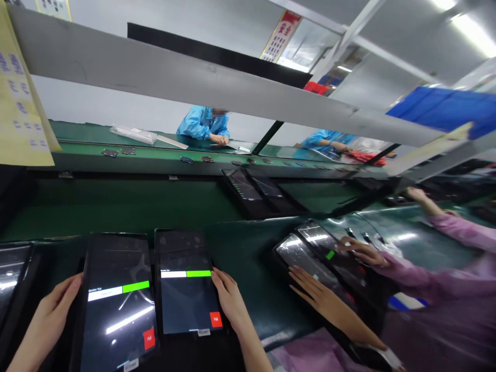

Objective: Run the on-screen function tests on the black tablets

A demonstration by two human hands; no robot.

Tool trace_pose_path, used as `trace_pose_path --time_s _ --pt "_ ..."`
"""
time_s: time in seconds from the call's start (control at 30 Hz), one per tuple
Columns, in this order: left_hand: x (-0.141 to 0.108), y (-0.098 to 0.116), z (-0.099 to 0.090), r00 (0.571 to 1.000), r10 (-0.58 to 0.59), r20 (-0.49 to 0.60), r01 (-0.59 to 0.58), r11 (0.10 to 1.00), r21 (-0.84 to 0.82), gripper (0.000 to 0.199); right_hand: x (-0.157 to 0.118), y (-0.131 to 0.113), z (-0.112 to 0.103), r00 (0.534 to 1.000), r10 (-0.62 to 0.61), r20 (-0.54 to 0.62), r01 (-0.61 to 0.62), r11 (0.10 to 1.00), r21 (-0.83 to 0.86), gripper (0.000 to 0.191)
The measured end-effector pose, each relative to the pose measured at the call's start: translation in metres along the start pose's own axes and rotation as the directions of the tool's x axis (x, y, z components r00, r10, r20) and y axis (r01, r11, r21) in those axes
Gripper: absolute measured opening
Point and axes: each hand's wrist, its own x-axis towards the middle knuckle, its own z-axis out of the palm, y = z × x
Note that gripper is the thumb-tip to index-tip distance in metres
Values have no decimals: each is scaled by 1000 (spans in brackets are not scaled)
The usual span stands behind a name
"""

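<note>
Two tablets lie side by side in front of me in black surrounds. On both screens I read "Speaker Test", with a white and green bar and a red "Fail" box. My left hand is closed at the left edge of the left tablet, its fingertips partly hidden. At the right edge of the right tablet, my right hand grips with the thumb near the green bar and the other fingers largely out of sight. A small white label sits at the bottom edge of each tablet.
Part of another tablet shows at far left. On the right, a co-worker's hands touch two more tablets. Across a green conveyor belt, which carries a pair of tablets, people in blue work near small boards. A grey beam crosses overhead.
</note>
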Motion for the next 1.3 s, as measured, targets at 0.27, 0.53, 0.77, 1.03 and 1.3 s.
trace_pose_path --time_s 0.27,0.53,0.77,1.03,1.3 --pt "-16 -12 19 941 -249 230 331 820 -468 64 4 -14 11 998 -7 69 16 991 -133 67" --pt "-15 2 27 913 -350 210 407 825 -392 57 -3 -58 30 991 129 20 -108 898 -427 89" --pt "-17 8 28 905 -381 191 426 813 -396 57 -8 -72 33 992 126 25 -87 805 -586 94" --pt "-16 2 31 919 -360 160 394 822 -412 46 7 -54 22 971 238 11 -232 955 -185 85" --pt "-27 7 13 778 -538 324 604 500 -621 27 -5 -60 -13 967 245 66 -251 962 108 63"
